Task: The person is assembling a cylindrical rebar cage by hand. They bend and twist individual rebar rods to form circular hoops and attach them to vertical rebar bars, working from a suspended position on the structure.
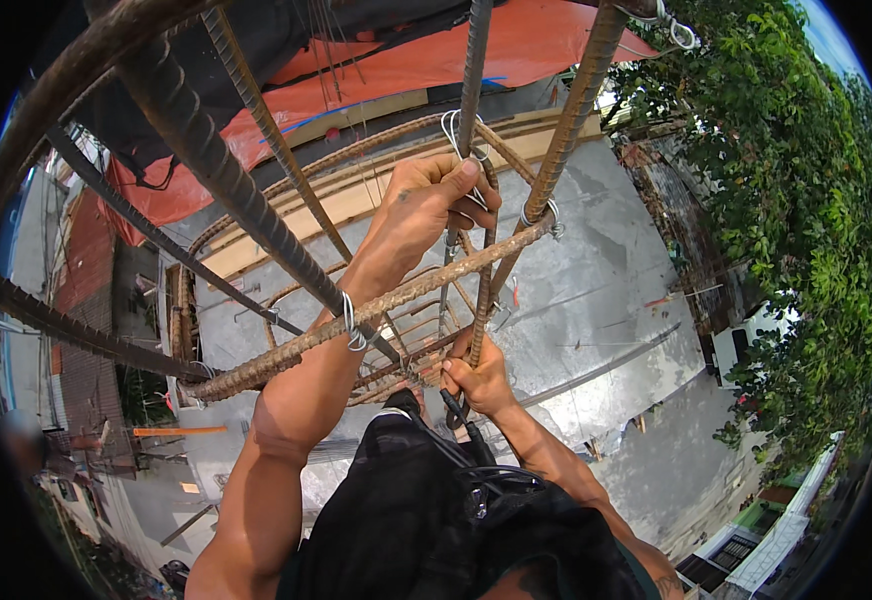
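My left hand [434,208] reaches up through a cage of rusty ribbed rebar, its thumb and fingers closed on thin tie wire [450,122] looped around an upright bar [474,75]. Lower down, my right hand [483,376] is wrapped around the lower part of a thinner steel bar [486,270] that runs up beside my left fingers. Just below the right hand is a dark, slender object [453,408], whose kind I cannot make out. A horizontal tie bar [396,297] crosses over my left forearm, with wire knots [355,328] binding it to the uprights.
Thick uprights [221,165] and curved bars surround my arms. Far below lies a grey concrete slab [596,270]. Wooden planks [356,205] and an orange tarp [546,42] are beyond the cage. A leafy tree [776,170] stands at the right.
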The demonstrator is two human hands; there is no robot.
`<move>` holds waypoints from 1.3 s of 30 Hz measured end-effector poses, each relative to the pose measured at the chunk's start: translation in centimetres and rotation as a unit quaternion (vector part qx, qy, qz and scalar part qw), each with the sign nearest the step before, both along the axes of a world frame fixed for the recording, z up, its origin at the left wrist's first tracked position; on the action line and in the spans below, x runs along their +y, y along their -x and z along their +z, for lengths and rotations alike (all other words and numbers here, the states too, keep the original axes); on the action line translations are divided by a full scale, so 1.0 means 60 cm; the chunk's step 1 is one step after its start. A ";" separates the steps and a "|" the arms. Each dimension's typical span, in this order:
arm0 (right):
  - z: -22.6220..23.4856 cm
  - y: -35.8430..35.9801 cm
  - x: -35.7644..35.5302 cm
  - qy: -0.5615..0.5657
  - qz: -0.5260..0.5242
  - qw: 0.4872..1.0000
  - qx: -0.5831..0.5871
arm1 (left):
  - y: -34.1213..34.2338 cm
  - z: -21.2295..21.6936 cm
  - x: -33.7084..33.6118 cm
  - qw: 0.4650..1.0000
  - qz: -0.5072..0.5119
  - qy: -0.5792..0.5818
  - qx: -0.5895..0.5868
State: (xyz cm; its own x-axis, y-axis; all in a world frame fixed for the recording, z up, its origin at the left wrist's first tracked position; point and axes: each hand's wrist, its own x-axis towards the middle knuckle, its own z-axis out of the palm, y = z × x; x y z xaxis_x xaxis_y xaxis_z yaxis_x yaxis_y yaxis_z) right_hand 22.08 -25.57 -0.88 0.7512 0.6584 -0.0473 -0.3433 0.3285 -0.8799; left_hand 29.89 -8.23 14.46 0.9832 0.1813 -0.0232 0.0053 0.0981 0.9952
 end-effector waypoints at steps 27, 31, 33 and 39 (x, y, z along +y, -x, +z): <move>0.000 -0.036 0.006 -0.485 0.377 0.706 0.353 | -0.026 -0.040 0.040 0.996 0.072 -0.044 -0.023; -0.009 -0.070 -0.007 -0.299 0.340 0.858 0.244 | -0.028 -0.051 0.047 0.995 0.074 -0.065 -0.013; -0.009 -0.072 -0.014 -0.244 0.317 0.892 0.213 | -0.032 -0.060 0.044 0.997 0.061 -0.035 -0.016; 0.009 -0.022 -0.003 -0.172 0.180 0.959 0.138 | -0.045 -0.090 0.034 0.989 0.063 0.084 -0.102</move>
